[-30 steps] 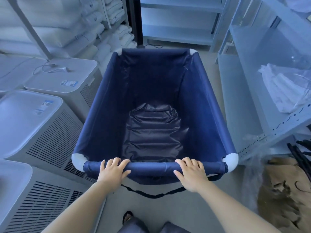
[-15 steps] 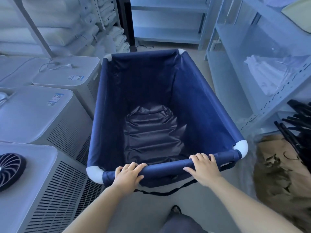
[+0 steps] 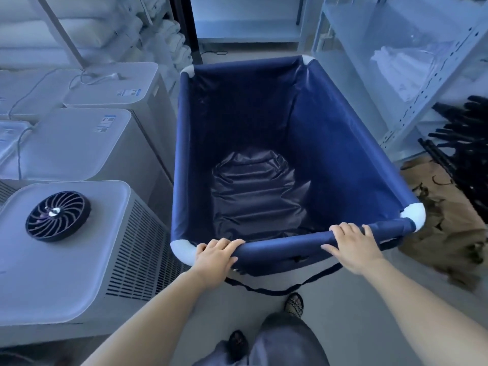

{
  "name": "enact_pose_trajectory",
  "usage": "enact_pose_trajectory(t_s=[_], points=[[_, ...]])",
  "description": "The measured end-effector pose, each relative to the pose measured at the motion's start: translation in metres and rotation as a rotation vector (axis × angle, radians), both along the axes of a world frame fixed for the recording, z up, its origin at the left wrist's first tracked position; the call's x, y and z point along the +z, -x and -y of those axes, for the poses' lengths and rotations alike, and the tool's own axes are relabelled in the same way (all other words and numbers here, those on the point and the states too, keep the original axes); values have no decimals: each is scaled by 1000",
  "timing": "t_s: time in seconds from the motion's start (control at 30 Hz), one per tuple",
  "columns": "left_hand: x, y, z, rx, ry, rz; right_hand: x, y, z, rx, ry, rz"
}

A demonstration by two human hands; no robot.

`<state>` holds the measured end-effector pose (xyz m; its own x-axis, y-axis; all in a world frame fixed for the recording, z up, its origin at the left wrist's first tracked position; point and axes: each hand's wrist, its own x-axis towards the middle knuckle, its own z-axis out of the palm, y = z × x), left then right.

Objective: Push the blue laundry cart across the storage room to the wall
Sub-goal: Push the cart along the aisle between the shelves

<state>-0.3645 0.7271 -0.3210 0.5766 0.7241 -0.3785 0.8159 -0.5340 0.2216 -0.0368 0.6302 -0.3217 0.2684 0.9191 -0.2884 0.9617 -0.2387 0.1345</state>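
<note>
The blue laundry cart (image 3: 340, 154) fills the middle of the view, a deep fabric bin with white corner caps and nothing inside but its crumpled dark liner. Its near rim bar runs slanted, higher on the right. My left hand (image 3: 215, 256) grips that bar close to the near left corner cap. My right hand (image 3: 352, 245) grips the same bar near the right corner. A dark strap hangs in a loop under the near rim. The cart's wheels are hidden.
White appliance units (image 3: 79, 257) line the left side, close to the cart; one carries a black fan disc (image 3: 58, 216). Stacked white linens (image 3: 169, 40) sit far left. Metal shelving (image 3: 433, 83) stands right, with black rods (image 3: 464, 138) and brown paper (image 3: 446, 228) on the floor. An open shelf (image 3: 248, 33) is ahead.
The cart has swung so its far end points rightward and its near rim slants. Both hands stayed on the bar. The fan-topped unit has come into view on the left.
</note>
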Motion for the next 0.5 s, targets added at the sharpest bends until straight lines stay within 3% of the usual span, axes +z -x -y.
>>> enact_pose_trajectory(t_s=[0.27, 0.5], points=[[3, 32, 37, 23, -18, -12, 1, 62, 80, -141, 35, -71], [-5, 53, 81, 111, -107, -76, 0, 102, 141, -186, 30, -257]])
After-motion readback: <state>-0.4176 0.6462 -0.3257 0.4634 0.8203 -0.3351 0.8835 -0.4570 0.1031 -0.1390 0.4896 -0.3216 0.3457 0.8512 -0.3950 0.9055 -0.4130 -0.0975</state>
